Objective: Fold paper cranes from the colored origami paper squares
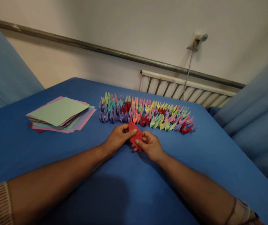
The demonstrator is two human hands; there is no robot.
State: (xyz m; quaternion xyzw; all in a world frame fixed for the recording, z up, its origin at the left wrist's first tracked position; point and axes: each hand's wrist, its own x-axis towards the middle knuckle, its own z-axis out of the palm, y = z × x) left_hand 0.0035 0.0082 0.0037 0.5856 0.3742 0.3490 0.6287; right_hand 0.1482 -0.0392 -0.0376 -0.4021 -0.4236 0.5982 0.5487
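Note:
A piece of folded red origami paper point(137, 136), roughly diamond-shaped, is held between both hands above the blue table. My left hand point(118, 137) pinches its upper left side, thumb on top. From the lower right, my right hand point(151, 146) grips it with the thumb pressed on its face and the fingers curled behind. Those fingers partly show below the paper. Just beyond the hands stand rows of small folded paper cranes point(157, 120) in red, pink, purple, green, yellow and blue.
A stack of coloured paper sheets point(62, 111), pale green on top, lies at the left on the blue table cover point(82, 150). Behind are a wall, a metal rail point(96, 50), a radiator point(168, 84) and a socket with a cord point(196, 42). Blue curtains point(260, 118) hang at both sides.

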